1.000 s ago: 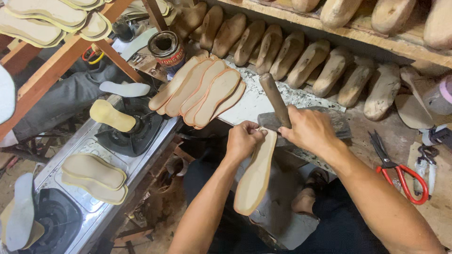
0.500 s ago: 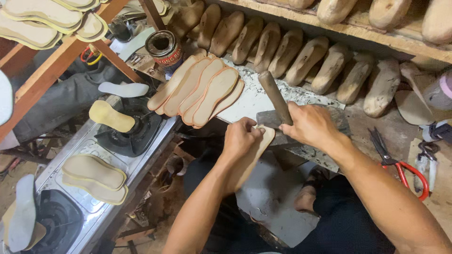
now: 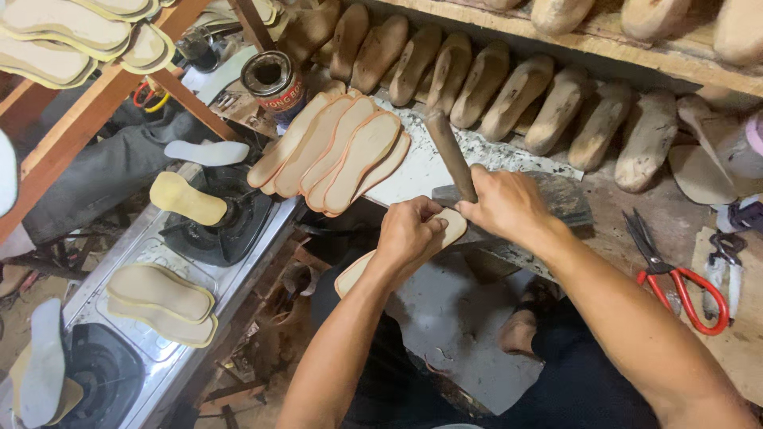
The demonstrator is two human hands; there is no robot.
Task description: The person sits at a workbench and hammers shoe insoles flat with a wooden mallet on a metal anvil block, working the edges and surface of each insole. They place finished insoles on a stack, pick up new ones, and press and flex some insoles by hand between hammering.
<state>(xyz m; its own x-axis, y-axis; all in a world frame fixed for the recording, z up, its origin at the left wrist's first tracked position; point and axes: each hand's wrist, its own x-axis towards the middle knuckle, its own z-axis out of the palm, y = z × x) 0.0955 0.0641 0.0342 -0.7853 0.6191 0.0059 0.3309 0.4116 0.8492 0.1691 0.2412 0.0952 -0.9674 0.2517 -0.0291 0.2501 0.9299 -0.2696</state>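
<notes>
Two bare hands work at the edge of the speckled grey stone slab (image 3: pixel 413 171) on the bench. I log the left hand (image 3: pixel 409 234) as closed over a tan, flat, foot-shaped insole (image 3: pixel 453 226), fingers curled on top of it; one rounded end of the insole shows past the knuckles beside the right hand, and the other end pokes out below the wrist toward the lap. The right hand (image 3: pixel 505 202) is wrapped tight around a brown wooden tool handle (image 3: pixel 451 155), which rises tilted up and away from the fist. I cannot tell what the tool's lower end looks like, since the hands cover it. Both hands touch or nearly touch each other over the insole.

On the slab, just left of the handle, lies a fanned stack of tan insoles with reddish-brown edges (image 3: pixel 338 151). Behind them stands an open round metal can (image 3: pixel 273 79). A row of worn wooden shoe lasts (image 3: pixel 509 95) leans along the back under a wooden shelf (image 3: pixel 636 52). To the right, well apart from the hands, red-handled scissors (image 3: pixel 675 274) lie on the bench.

At lower left I note a metal two-burner stove (image 3: pixel 151 254); a pale yellow insole (image 3: pixel 187 199) rests on the upper burner, and paired yellowish insoles (image 3: pixel 163 302) lie between the burners.
</notes>
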